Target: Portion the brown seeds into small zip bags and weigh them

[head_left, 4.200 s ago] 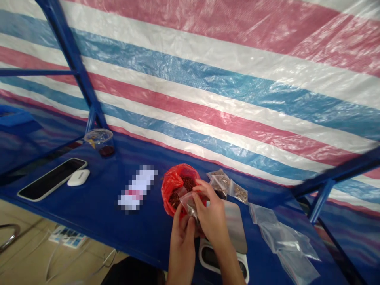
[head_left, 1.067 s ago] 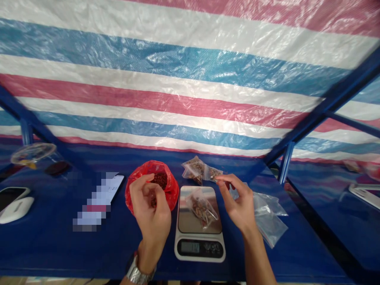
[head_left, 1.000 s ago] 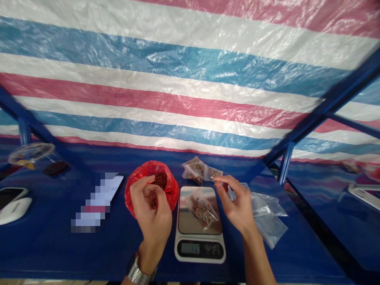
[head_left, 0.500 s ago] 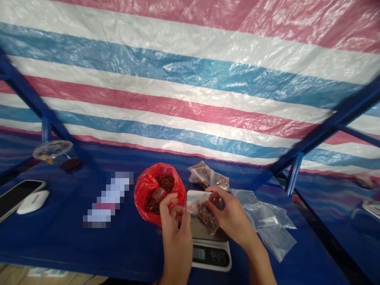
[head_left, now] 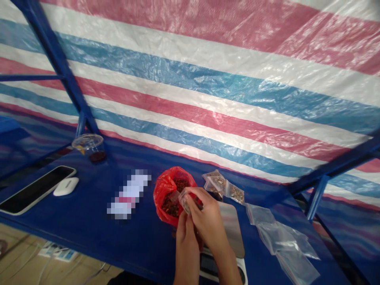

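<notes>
Both my hands meet at the near right rim of a red plastic bag, which holds small brown pieces and a bit of clear plastic. My right hand pinches the top of a small clear zip bag, mostly hidden by my fingers. Just below, my left hand has its fingers closed on the same bag. A kitchen scale sits under and right of my right forearm, its steel plate bare where it shows. Behind it lie filled zip bags.
Flat clear zip bags overlap at the right. On the left are a phone, a white earbud case and a plastic cup with dark liquid. A blurred-out paper lies mid-table. Blue frame bars and striped sheeting rise behind.
The small filled bag has been lifted off the scale by my right hand and carried left to the red bag. My left hand has closed on it. The view has turned left.
</notes>
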Available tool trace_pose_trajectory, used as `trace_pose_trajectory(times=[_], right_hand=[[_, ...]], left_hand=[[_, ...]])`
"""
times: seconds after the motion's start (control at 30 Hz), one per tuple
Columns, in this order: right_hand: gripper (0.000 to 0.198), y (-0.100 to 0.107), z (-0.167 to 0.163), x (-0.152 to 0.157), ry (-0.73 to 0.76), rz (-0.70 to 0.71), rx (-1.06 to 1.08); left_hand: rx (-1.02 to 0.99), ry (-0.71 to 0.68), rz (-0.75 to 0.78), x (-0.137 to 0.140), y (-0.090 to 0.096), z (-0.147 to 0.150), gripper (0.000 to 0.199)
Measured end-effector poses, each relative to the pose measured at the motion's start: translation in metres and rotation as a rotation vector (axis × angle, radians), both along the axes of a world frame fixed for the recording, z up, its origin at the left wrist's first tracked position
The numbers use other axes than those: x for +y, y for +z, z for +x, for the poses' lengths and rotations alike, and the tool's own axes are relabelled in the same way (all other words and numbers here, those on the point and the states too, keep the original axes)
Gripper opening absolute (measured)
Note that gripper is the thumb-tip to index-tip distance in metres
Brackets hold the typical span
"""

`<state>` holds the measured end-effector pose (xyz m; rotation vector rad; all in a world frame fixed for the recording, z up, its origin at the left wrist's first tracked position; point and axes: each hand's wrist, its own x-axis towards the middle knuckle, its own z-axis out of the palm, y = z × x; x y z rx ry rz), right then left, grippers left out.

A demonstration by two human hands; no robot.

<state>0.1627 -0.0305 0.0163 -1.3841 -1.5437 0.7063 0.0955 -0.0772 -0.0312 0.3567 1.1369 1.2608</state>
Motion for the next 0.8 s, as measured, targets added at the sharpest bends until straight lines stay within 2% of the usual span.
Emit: trace_pose_trajectory(times=[0.17, 0.3, 0.43, 0.6, 0.8], right_hand=[[0.028, -0.004, -0.005, 0.005, 0.017, -0.056, -0.069], [0.03, -0.005, -0.005, 0.005, 0.01, -0.08, -0.083], [0.029, -0.005, -0.004, 0.005, -0.018, -0.061, -0.041], [0.031, -0.001, 0.01, 0.0, -0.06, -0.079, 0.097], [0.035, 0.002, 0.047, -0.01, -0.059, -0.059, 0.367]], left_hand=[[-0.189, 0.019, -0.078, 0.0, -0.003, -0.005, 0.073], [-0.221, -0.01, -0.117, 0.003, -0.002, -0.007, 0.083], [-0.202, -0.037, -0.064, 0.008, -0.002, -0.01, 0.084], [0.108, -0.033, 0.144, 0.009, 0.006, -0.017, 0.071], [0.665, -0.255, 0.485, 0.004, 0.021, -0.027, 0.051]])
